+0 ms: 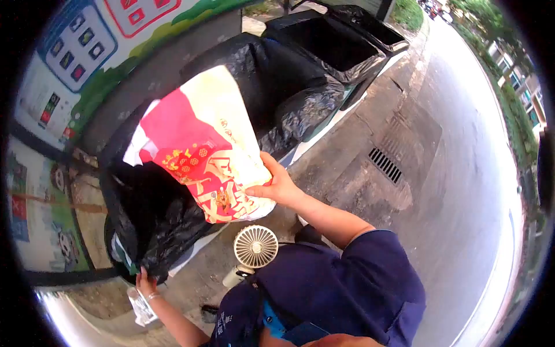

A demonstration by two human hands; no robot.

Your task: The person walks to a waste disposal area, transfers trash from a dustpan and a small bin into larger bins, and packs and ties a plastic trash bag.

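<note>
My right fingers [270, 168] clamp the printed bag [196, 147] above the nearest black-lined bin [173, 243], presumably keeping it clear; left fingers [143, 277], closure indeterminable, meet the rim, perhaps for steadying.

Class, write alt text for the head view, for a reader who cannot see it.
A person's right hand holds a red and cream printed bag over black-lined bins, while the left hand is at one bin's edge. A small round fan is at the chest; a road lies to the right.
</note>
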